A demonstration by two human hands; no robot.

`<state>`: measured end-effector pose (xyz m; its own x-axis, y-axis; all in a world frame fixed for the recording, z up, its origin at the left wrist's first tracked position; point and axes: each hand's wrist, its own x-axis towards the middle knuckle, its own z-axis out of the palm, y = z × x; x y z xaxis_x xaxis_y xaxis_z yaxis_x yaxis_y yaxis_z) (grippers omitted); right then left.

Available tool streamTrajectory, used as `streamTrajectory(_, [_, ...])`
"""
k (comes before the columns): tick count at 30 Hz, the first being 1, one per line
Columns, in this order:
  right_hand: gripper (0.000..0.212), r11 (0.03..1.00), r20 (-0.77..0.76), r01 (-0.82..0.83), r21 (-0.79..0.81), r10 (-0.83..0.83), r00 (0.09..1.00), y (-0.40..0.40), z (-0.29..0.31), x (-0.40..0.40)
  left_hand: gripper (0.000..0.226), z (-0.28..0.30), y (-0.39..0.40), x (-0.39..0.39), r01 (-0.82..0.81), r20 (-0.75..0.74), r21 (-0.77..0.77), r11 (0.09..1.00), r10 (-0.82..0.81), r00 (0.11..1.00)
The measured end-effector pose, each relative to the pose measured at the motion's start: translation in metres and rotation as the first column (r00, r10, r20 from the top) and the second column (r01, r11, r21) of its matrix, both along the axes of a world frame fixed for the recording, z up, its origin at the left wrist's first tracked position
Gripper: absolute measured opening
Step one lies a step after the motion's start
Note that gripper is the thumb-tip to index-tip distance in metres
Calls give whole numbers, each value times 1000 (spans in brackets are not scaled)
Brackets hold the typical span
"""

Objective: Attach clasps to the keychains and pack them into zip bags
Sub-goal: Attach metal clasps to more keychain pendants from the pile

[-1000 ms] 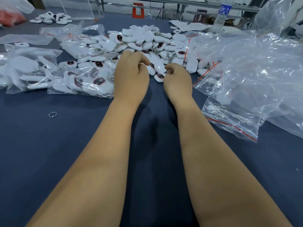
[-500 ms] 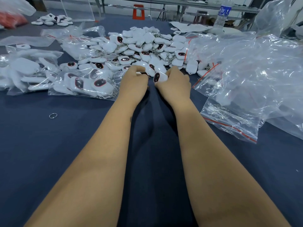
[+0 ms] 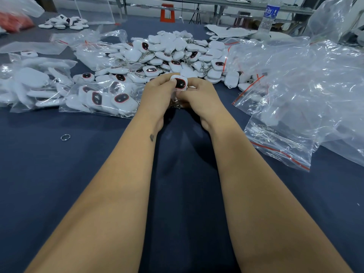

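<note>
From the head camera we've got both hands meeting in the middle of the frame, a bit above centre, over the dark blue table (image 3: 59, 184). The left hand (image 3: 157, 97) and right hand (image 3: 199, 99) are both curled around one white keychain (image 3: 180, 83) — fingertips pinching it from either side, its dark red-rimmed oval facing up at us. Something metal hangs just under the hands, but it's too hidden for us to say what. Right behind the hands, upper centre, sits the big loose pile of keychains (image 3: 167, 54), some with little chains showing. Left of the hands there's a filled zip bag (image 3: 102, 99) of them, with more packed bags (image 3: 29, 83) toward the left edge. The whole right side is a heap of empty zip bags (image 3: 307, 85) with red seal strips. A lone split ring (image 3: 65, 137) lies on the table at centre left — well apart from everything. A water bottle (image 3: 268, 18) stands at upper right.
</note>
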<state>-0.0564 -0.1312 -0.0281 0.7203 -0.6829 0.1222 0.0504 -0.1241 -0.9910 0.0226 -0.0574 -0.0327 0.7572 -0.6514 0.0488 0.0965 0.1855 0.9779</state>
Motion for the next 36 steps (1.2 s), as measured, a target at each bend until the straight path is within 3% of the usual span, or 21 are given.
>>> streamTrajectory(15, [24,994,-63,69,-86,-75,995,4,-4,4,25,3,2,-2,30,-34,18,999,-30,999])
streamTrajectory(25, [17,995,-26,95,38,-94,995,0,-2,7,34,4,4,-4,36,-16,13,999,-36,999])
streamTrajectory(36, [22,996,-17,80,-36,-81,997,1,-6,7,32,6,6,-6,51,-31,10,999,-51,998])
